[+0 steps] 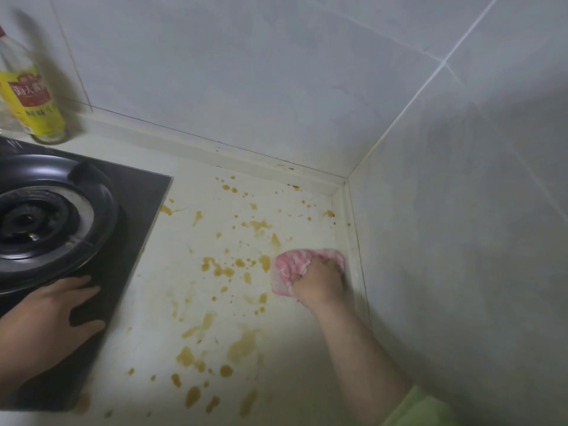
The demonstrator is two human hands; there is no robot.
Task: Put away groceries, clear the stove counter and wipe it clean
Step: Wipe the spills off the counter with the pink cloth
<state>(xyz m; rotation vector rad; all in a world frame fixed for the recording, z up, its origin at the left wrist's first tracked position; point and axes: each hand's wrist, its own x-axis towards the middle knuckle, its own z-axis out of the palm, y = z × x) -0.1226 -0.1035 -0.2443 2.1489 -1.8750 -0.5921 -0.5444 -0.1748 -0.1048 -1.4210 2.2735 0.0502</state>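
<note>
A pale stove counter (190, 290) is spattered with several brown-yellow stains, from the back corner down to the front edge. My right hand (319, 282) is shut on a crumpled pink cloth (292, 264) and presses it on the counter close to the right wall. My left hand (52, 321) lies flat with fingers spread on the black glass stove top (138, 210), just in front of the burner ring.
A black gas burner with its round pan support (46, 216) fills the left side. A bottle with a yellow label (33, 99) stands at the back left against the tiled wall. Grey tiled walls (461, 210) close in the counter behind and on the right.
</note>
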